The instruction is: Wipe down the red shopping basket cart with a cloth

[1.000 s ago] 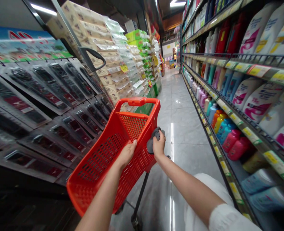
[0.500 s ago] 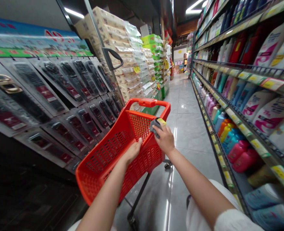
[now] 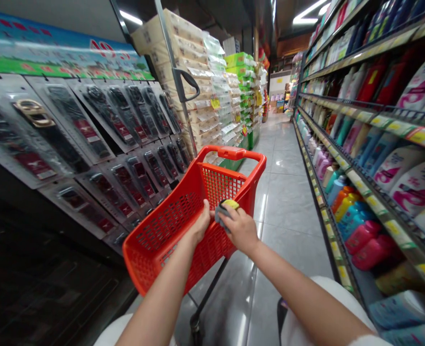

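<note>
A red plastic shopping cart (image 3: pixel 143 240) stands tilted in view at the centre, its handle at the far end. My right hand (image 3: pixel 241 230) is closed on a grey and yellow cloth (image 3: pixel 222 216) at the cart's near side rim. Just left of it, my left hand (image 3: pixel 202 222) is at the same side wall, thumb up on the inner side. Its other fingers are mostly hidden, so what it grips cannot be made out.
Packaged belts (image 3: pixel 100 182) hang on a rack at the left. Behind the cart rise stacked beige cartons (image 3: pixel 194 72) and green packs (image 3: pixel 242 62). Shelves of bottles (image 3: pixel 364 238) line the right side. Grey tiled floor (image 3: pixel 288 192) runs between.
My right hand has moved with the cloth down and left along the cart's side, closer to my left hand. The view has shifted, and the cart sits slightly farther right in it.
</note>
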### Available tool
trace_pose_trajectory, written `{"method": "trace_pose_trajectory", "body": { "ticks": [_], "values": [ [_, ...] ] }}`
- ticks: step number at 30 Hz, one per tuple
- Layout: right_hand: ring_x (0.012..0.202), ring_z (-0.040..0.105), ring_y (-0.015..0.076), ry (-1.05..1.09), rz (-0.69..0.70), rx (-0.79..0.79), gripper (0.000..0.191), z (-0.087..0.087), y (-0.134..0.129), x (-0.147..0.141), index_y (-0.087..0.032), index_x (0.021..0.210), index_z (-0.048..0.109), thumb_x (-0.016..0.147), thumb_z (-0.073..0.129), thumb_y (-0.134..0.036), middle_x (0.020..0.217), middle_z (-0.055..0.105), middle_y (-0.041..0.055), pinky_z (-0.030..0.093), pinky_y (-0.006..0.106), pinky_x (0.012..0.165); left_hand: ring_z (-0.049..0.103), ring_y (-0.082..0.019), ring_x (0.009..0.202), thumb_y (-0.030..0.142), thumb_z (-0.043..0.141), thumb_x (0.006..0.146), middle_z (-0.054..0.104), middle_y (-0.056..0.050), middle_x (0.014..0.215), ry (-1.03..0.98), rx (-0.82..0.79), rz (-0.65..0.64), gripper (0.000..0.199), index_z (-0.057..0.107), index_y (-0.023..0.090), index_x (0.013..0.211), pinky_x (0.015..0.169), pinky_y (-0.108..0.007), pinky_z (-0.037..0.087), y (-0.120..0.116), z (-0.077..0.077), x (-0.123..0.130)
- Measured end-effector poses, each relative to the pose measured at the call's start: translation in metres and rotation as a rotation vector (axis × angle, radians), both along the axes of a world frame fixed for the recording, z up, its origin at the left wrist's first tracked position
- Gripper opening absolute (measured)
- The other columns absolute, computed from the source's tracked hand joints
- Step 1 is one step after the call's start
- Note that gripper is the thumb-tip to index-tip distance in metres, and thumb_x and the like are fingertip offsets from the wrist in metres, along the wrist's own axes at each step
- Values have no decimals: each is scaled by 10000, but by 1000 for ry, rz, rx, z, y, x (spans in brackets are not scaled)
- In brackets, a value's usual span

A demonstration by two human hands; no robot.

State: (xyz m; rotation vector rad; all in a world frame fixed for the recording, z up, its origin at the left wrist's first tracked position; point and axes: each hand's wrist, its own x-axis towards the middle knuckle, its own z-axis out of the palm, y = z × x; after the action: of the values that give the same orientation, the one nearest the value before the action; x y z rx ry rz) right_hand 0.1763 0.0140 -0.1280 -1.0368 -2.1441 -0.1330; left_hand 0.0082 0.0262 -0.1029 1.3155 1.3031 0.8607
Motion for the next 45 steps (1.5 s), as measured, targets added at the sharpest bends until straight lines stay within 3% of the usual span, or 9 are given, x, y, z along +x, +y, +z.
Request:
{"method": "trace_pose_trajectory", "body": {
  "ticks": [4,10,17,19,22,26,32,38,45],
  "values": [
    [930,537,222,-71,59,10,445,2,-4,-2,-340,1252,625,839,576,-180,1389,555,5,498,320,689,662,-235,793,858,-8,752,724,-136,735,-154,-99,-37,1063,724,90,824,775,-325,474,0,0,-5],
    [900,520,223,185,-205,-5,391,15,34,29,-308,1150,692,828,550,-136,1404,548,-15,493,353,753,682,-261,766,882,-12,716,736,-202,840,-404,-302,-200,1146,716,35,972,740,-334,483,0,-1,-7],
    [932,540,199,40,271,17,336,-16,-22,-19,-345,1112,692,821,603,-203,1368,572,-44,501,326,779,685,-253,907,807,41,814,751,-156,901,-320,-216,67,1014,717,78,1016,885,-341,472,6,-3,-13],
    [933,554,194,156,217,12,370,-17,-15,-12,-334,1131,685,805,597,-180,1318,597,-14,507,327,816,675,-259,985,765,75,857,746,-162,980,-324,-189,-8,960,711,76,1061,957,-360,445,0,3,-15],
    [1059,555,218,469,-83,14,378,-11,15,13,-289,1152,673,815,558,-161,1268,580,57,500,359,900,635,-288,1116,710,237,895,708,-158,1154,-334,-215,-208,802,672,105,1191,1041,-409,390,-15,14,-15],
    [1144,541,242,651,-360,-42,329,-4,54,36,-261,1104,680,828,535,-153,1272,524,83,503,392,916,627,-296,1144,705,314,883,699,-108,1202,-317,-263,-173,730,625,187,1292,1056,-433,384,-30,19,-14],
    [1136,524,244,480,-315,-38,350,-16,45,21,-255,1104,699,817,557,-113,1270,530,90,488,388,940,613,-291,1173,711,271,887,687,-113,1225,-347,-322,-162,764,614,175,1310,1075,-425,372,-27,15,-14],
    [954,525,215,82,-4,7,332,-23,8,6,-323,1134,698,852,592,-182,1224,593,68,494,327,791,614,-296,1172,714,226,892,692,-127,1211,-334,-314,-187,785,594,177,1330,1065,-443,379,-23,14,-14],
    [934,511,245,242,-292,-70,398,-6,33,25,-271,1143,694,803,568,-107,1196,588,99,482,350,768,633,-281,1142,668,200,925,699,-129,1195,-354,-324,-130,757,643,160,1268,1046,-414,407,-21,11,-12]
  ]
}}
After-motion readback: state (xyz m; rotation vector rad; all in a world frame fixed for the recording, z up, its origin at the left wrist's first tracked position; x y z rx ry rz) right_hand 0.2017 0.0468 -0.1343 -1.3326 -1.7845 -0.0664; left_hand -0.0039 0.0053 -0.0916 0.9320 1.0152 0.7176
